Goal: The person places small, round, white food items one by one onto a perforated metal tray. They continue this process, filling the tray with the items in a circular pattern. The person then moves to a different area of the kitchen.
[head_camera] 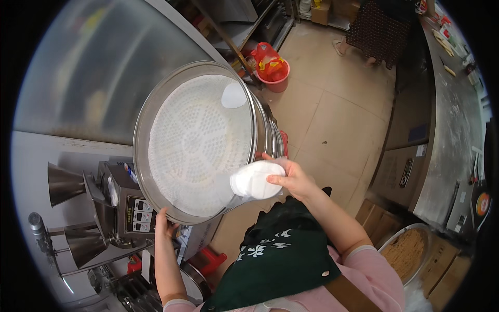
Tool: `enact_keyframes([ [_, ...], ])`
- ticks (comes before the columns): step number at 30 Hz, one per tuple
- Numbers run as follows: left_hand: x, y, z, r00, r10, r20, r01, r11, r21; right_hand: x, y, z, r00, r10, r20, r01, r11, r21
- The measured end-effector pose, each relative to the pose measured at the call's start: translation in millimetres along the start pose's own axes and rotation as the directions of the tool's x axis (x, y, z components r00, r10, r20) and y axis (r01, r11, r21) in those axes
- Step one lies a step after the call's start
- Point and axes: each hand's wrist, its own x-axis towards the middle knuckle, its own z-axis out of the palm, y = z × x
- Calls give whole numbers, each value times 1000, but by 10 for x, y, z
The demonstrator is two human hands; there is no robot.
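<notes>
A round metal steamer basket, on top of a stack of similar tiers, stands before me. A white perforated liner covers its bottom. One white paper round lies on the liner near the far right wall. My left hand grips the steamer's near left rim. My right hand holds a stack of white paper rounds, with a clear plastic bag around it, over the near right rim.
A red bin with red bags stands on the floor beyond. A machine with metal funnels is at left. Along the right runs a steel counter, with a bowl of brown crumbly material nearer me. Another person stands at the far right.
</notes>
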Motion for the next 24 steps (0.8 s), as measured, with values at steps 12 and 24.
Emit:
enact_keyframes([
  [12, 50, -31, 26, 855, 387, -346, -382, 920, 86, 559, -900, -153, 985, 27, 170, 16, 968, -249],
  [24, 119, 111, 299, 927, 115, -358, -134, 991, -28, 1848, -865, 206, 855, -501, -133, 342, 739, -580],
])
